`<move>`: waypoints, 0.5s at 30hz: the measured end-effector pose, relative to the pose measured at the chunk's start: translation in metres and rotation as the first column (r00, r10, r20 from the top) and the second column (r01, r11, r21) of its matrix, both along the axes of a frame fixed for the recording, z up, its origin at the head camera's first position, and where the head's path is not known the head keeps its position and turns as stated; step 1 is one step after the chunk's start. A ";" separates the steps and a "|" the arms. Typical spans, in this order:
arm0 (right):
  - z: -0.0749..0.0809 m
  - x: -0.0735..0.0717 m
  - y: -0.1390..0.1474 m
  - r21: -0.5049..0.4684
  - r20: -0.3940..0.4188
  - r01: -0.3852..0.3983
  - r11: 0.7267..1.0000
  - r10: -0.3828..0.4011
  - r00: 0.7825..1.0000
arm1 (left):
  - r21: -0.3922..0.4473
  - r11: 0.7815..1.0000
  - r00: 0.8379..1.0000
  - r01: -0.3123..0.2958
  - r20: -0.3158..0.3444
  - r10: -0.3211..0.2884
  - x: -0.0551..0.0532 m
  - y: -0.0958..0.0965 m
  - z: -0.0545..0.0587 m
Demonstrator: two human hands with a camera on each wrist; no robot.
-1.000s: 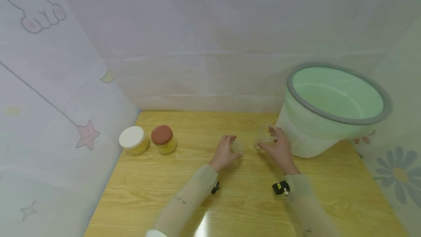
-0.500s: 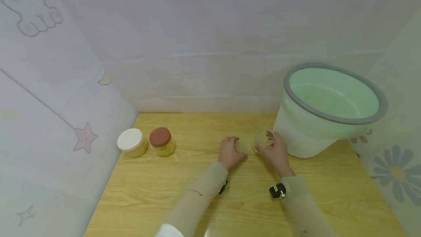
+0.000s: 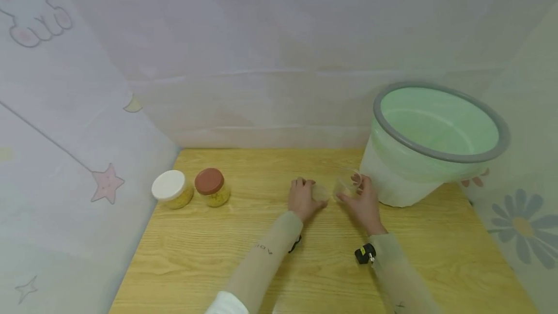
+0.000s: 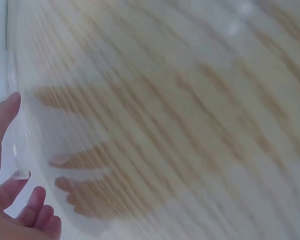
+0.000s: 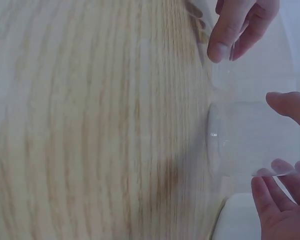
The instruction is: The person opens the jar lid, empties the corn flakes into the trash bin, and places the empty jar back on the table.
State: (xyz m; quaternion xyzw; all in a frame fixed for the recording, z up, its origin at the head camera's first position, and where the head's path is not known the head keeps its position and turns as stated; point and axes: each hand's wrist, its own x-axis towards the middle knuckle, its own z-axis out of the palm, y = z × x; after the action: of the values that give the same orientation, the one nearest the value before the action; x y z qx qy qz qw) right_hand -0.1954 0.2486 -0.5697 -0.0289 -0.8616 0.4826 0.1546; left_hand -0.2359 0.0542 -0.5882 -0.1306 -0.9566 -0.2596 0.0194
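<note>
A clear, wide-mouthed cup [image 3: 344,189] stands upright on the table, with my right hand [image 3: 365,203] gripping its right side between thumb and fingers. In the right wrist view the thumb and fingers of that hand [image 5: 285,202] lie either side of the see-through cup [image 5: 255,135]. Just left of it, my left hand [image 3: 302,199] pinches a small, clear, shallow lid-like piece [image 3: 320,193] at table level; its exact form is hard to make out. The left wrist view catches the left hand [image 4: 17,212] at its edge, around a transparent rim [image 4: 20,145]. Cup and lid-like piece sit close together.
A large green-and-white bucket [image 3: 398,178] with a grey rim stands right beside my right hand. Toward the table's left edge are a white-lidded jar [image 3: 170,185] and a red-lidded jar [image 3: 210,181], both with yellow contents. Patterned cloth walls [image 3: 261,62] enclose the wooden table [image 3: 226,236].
My left hand has moved slightly right with the lid-like piece, closer to the cup. The right hand still grips the cup, its view shifted slightly left. The jars and bucket stay in place.
</note>
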 end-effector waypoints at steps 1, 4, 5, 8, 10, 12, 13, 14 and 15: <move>-0.001 0.000 0.000 -0.002 0.001 0.000 1.000 0.000 1.000 | -0.014 1.000 1.000 0.002 0.003 -0.002 0.000 0.000 0.001; -0.001 0.001 -0.001 -0.020 0.003 -0.002 1.000 0.002 1.000 | -0.058 0.998 1.000 0.007 0.025 -0.005 -0.001 -0.002 0.002; -0.001 0.001 -0.002 -0.028 0.004 -0.004 1.000 0.005 1.000 | -0.069 0.998 1.000 0.008 0.030 -0.006 -0.002 -0.002 0.002; 0.000 0.002 -0.003 -0.034 0.006 -0.009 0.999 0.009 1.000 | -0.078 0.997 0.999 0.010 0.036 -0.007 -0.002 -0.004 0.001; -0.001 0.002 -0.003 -0.032 0.014 -0.010 0.999 0.010 1.000 | -0.062 0.998 1.000 0.008 0.031 -0.006 -0.002 -0.004 0.002; -0.001 0.002 -0.003 -0.035 0.025 -0.009 0.999 0.010 1.000 | -0.053 0.999 1.000 0.008 0.029 -0.006 -0.001 -0.004 0.002; -0.001 0.002 -0.003 -0.036 0.032 -0.008 0.999 0.009 0.999 | -0.048 0.999 0.999 0.008 0.031 -0.007 -0.001 -0.004 0.003; -0.002 0.002 -0.003 -0.037 0.038 -0.007 0.999 0.008 0.999 | -0.050 0.999 0.999 0.009 0.032 -0.007 -0.001 -0.004 0.003; -0.002 0.002 -0.002 -0.038 0.043 -0.007 0.999 0.008 0.999 | -0.052 0.999 0.999 0.009 0.033 -0.007 -0.001 -0.004 0.003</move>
State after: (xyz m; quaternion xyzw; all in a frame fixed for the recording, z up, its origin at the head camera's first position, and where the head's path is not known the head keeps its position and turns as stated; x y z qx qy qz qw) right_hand -0.1936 0.2464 -0.5716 -0.0389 -0.8556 0.4985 0.1335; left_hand -0.2371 0.0503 -0.5850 -0.1305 -0.9628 -0.2366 -0.0006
